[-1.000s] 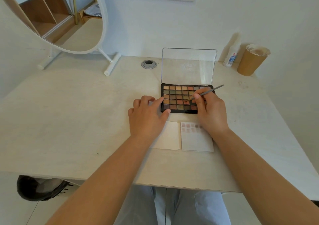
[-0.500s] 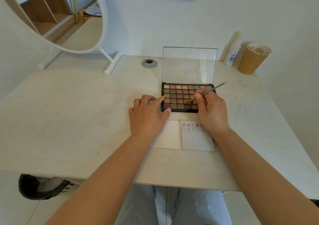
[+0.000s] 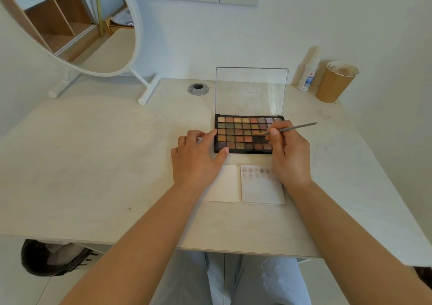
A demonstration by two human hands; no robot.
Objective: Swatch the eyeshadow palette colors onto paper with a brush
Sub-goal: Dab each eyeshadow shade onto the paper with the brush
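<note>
A black eyeshadow palette (image 3: 238, 132) lies open on the desk, its clear lid (image 3: 251, 89) standing upright behind it. My right hand (image 3: 289, 155) pinches a thin grey brush (image 3: 294, 128), whose tip rests on a pan in the palette's right half. My left hand (image 3: 196, 157) holds the palette's left edge, index finger and thumb against the frame. In front of the palette lie two sheets of paper: a blank one (image 3: 228, 185), partly under my left wrist, and a white one (image 3: 261, 187) with two rows of faint pink and brown swatches along its top.
A round white mirror (image 3: 77, 24) stands at the back left. A grey cable grommet (image 3: 198, 89) sits behind the palette. A small white bottle (image 3: 308, 75) and a brown paper cup (image 3: 335, 82) stand at the back right. A black bag (image 3: 51, 258) lies on the floor.
The brush tip has shifted slightly within the palette's right pans. My left hand stays on the palette's left edge. The head camera has tilted a little.
</note>
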